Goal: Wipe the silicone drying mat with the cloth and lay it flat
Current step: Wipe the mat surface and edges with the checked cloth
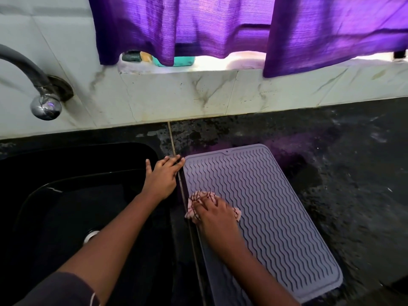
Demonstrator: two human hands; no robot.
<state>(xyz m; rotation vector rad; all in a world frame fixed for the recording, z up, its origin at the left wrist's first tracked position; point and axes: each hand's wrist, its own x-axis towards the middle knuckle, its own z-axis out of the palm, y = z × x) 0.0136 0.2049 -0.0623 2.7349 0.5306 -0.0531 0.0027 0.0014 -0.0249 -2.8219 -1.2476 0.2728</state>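
A grey silicone drying mat [265, 208] with wavy ridges lies flat on the black counter, right of the sink. My right hand [215, 214] presses a pink striped cloth [199, 198] onto the mat near its left edge. The cloth bunches out from under my fingers on both sides. My left hand [162, 177] rests palm down on the counter strip between sink and mat, fingers spread, with its fingertips touching the mat's far left corner.
A black sink [72, 195] with a metal drain [90, 236] fills the left. A tap [44, 100] comes out of the tiled wall above it. Wet black counter [353, 173] stretches right of the mat. Purple curtains [198, 25] hang over a sill holding small containers.
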